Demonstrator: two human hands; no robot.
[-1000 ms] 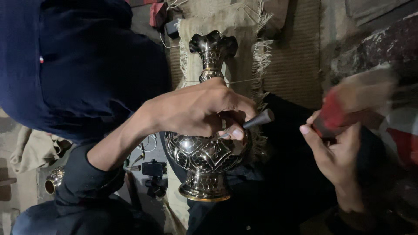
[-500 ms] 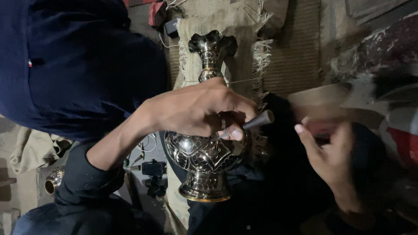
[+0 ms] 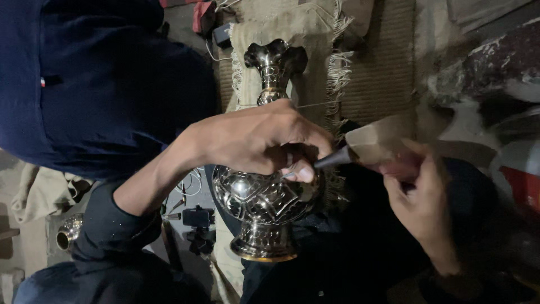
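An engraved silvery metal vase [image 3: 260, 198] with a flared, scalloped mouth lies across my lap on dark cloth. My left hand [image 3: 264, 138] rests on its belly and grips a dark chisel [image 3: 333, 159], tip against the metal. My right hand [image 3: 423, 198] holds a hammer with a reddish handle. The hammer's pale, motion-blurred head [image 3: 376, 141] sits at the chisel's outer end.
A burlap cloth [image 3: 292, 22] and a woven mat [image 3: 377, 67] lie under the vase's neck. A small brass vessel [image 3: 67, 233] and a phone on a little tripod [image 3: 197, 217] stand at lower left. A red object [image 3: 523, 188] is at the right edge.
The hammer has swung from up at the right down to the chisel's end. My left hand and the vase have stayed in place.
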